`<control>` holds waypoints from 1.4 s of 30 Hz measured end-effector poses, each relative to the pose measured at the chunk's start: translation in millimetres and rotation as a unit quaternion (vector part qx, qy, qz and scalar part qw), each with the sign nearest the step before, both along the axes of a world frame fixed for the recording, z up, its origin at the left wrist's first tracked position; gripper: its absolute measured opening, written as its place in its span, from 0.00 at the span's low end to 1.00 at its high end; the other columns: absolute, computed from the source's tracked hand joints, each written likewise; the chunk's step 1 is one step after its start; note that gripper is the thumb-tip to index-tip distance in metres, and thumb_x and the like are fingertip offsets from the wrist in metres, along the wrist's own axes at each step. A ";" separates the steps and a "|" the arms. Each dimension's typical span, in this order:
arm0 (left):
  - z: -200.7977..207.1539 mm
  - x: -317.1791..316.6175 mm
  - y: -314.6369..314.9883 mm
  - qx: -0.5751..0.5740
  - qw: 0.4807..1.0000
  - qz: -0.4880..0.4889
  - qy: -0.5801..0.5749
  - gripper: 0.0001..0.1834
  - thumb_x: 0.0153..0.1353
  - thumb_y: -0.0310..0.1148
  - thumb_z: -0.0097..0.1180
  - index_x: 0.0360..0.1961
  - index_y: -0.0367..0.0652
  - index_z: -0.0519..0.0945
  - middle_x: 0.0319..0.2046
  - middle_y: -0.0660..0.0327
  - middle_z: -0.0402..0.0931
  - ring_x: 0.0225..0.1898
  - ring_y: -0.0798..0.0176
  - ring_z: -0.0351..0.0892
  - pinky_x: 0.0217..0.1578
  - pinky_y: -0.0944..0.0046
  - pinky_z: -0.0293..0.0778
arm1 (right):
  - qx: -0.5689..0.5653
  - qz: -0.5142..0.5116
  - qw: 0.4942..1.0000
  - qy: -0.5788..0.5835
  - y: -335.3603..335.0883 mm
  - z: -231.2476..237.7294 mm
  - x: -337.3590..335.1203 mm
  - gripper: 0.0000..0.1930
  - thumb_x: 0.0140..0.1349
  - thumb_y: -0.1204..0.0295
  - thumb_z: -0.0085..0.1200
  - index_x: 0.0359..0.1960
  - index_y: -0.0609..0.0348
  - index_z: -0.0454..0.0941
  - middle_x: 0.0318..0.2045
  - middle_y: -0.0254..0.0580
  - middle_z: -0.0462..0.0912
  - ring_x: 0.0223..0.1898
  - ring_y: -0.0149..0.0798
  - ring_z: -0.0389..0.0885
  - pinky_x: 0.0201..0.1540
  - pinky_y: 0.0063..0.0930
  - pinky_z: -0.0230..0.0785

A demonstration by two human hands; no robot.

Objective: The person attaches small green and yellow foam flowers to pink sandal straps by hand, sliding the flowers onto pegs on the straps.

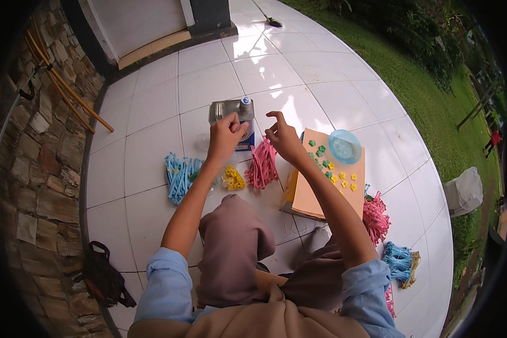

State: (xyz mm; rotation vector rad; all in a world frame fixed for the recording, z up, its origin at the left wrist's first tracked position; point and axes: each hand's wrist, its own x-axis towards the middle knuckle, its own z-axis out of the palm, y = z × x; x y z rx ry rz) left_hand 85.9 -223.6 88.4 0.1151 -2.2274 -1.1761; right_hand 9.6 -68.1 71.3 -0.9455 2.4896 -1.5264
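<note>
The left hand (225,137) was curled nearly closed, the right hand (284,138) loosely bent, index lifted; whether either pinched anything could not be told. Just beyond stood a can (231,107); nearer, a pink bundle (262,164); rightward, flowers (353,177).

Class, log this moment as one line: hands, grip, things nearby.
left hand: curled, overlapping metal can in view | right hand: index extended | held item: unclear | nearby: pink strand bundle, flower pieces on peach board
</note>
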 end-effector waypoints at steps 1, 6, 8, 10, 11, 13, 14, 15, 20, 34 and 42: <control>-33.3 -6.2 -7.4 0.053 0.997 -0.013 -0.054 0.18 0.49 0.27 0.61 0.18 0.37 0.60 0.12 0.64 0.54 0.16 0.69 0.52 0.18 0.67 0.57 | 0.011 -0.029 0.998 -0.054 -16.9 -44.1 -7.2 0.19 0.55 0.77 0.47 0.49 0.60 0.60 0.23 0.48 0.78 0.27 0.46 0.79 0.34 0.35 0.70; -208.5 -9.7 -11.5 0.171 0.959 -0.052 -0.219 0.12 0.50 0.31 0.61 0.29 0.40 0.70 0.21 0.62 0.73 0.26 0.69 0.74 0.29 0.67 0.71 | -0.090 -0.310 0.896 -0.304 -39.2 -259.0 16.0 0.22 0.52 0.79 0.49 0.50 0.64 0.60 0.30 0.51 0.77 0.31 0.44 0.77 0.36 0.34 0.68; -263.3 -5.7 -20.8 0.243 0.932 -0.034 -0.267 0.12 0.51 0.30 0.60 0.33 0.39 0.71 0.23 0.60 0.75 0.28 0.67 0.77 0.31 0.65 0.73 | 0.006 -0.351 0.920 -0.176 -57.6 -280.7 39.5 0.24 0.50 0.81 0.51 0.51 0.67 0.60 0.35 0.52 0.73 0.34 0.42 0.75 0.39 0.34 0.67; -298.2 -18.2 -5.8 0.146 0.970 0.001 -0.195 0.17 0.52 0.27 0.57 0.44 0.40 0.70 0.29 0.58 0.76 0.32 0.63 0.79 0.33 0.64 0.74 | 0.049 -0.356 0.923 -0.140 -53.7 -302.3 40.5 0.25 0.50 0.82 0.51 0.52 0.66 0.59 0.36 0.51 0.72 0.34 0.41 0.74 0.39 0.33 0.67; -309.6 -23.4 3.8 0.155 0.965 -0.004 -0.210 0.17 0.52 0.27 0.57 0.44 0.40 0.70 0.29 0.58 0.76 0.32 0.63 0.79 0.33 0.64 0.74 | 0.074 -0.357 0.927 -0.092 -50.6 -311.5 40.2 0.26 0.50 0.83 0.52 0.52 0.65 0.59 0.37 0.50 0.70 0.34 0.40 0.73 0.39 0.33 0.66; -316.7 -35.4 20.6 0.147 0.956 0.039 -0.252 0.21 0.53 0.26 0.55 0.49 0.41 0.67 0.33 0.57 0.76 0.32 0.61 0.79 0.33 0.64 0.74 | 0.042 -0.350 0.924 -0.151 -47.7 -305.3 34.9 0.26 0.50 0.83 0.52 0.53 0.64 0.59 0.36 0.49 0.71 0.34 0.39 0.73 0.40 0.32 0.66; -316.2 -38.0 23.6 0.133 0.956 0.041 -0.258 0.23 0.53 0.26 0.55 0.51 0.41 0.66 0.33 0.57 0.76 0.32 0.62 0.78 0.33 0.65 0.74 | -0.007 -0.343 0.918 -0.201 -47.5 -295.2 34.9 0.27 0.51 0.83 0.52 0.53 0.63 0.59 0.35 0.48 0.73 0.33 0.39 0.74 0.40 0.31 0.67; -319.0 -38.3 20.5 0.133 0.953 0.045 -0.270 0.23 0.53 0.26 0.55 0.51 0.41 0.66 0.33 0.57 0.76 0.32 0.62 0.78 0.33 0.65 0.74 | -0.003 -0.340 0.916 -0.213 -51.6 -286.6 35.9 0.27 0.51 0.83 0.52 0.53 0.63 0.59 0.35 0.48 0.73 0.33 0.39 0.74 0.40 0.31 0.67; -321.7 -27.3 13.7 0.328 0.911 0.014 -0.252 0.19 0.58 0.22 0.48 0.52 0.40 0.65 0.38 0.57 0.72 0.32 0.66 0.77 0.34 0.69 0.75 | -0.067 -0.349 0.912 -0.203 -59.9 -242.0 45.3 0.26 0.52 0.82 0.56 0.52 0.61 0.59 0.29 0.42 0.78 0.33 0.32 0.76 0.39 0.23 0.68; 33.1 35.7 -27.5 -0.157 0.981 -0.100 0.053 0.34 0.44 0.11 0.35 0.56 0.43 0.63 0.55 0.58 0.62 0.56 0.55 0.65 0.56 0.57 0.65 | -0.036 0.067 0.997 0.006 9.5 104.4 55.9 0.23 0.53 0.82 0.54 0.51 0.55 0.64 0.28 0.42 0.81 0.33 0.36 0.82 0.35 0.26 0.71; 95.2 24.2 23.5 -0.008 0.882 -0.459 -0.104 0.26 0.48 0.27 0.46 0.53 0.43 0.66 0.40 0.60 0.74 0.47 0.64 0.72 0.55 0.60 0.61 | -0.070 0.101 0.989 0.078 75.7 200.0 45.9 0.23 0.50 0.85 0.56 0.49 0.56 0.68 0.32 0.37 0.76 0.32 0.30 0.81 0.33 0.25 0.74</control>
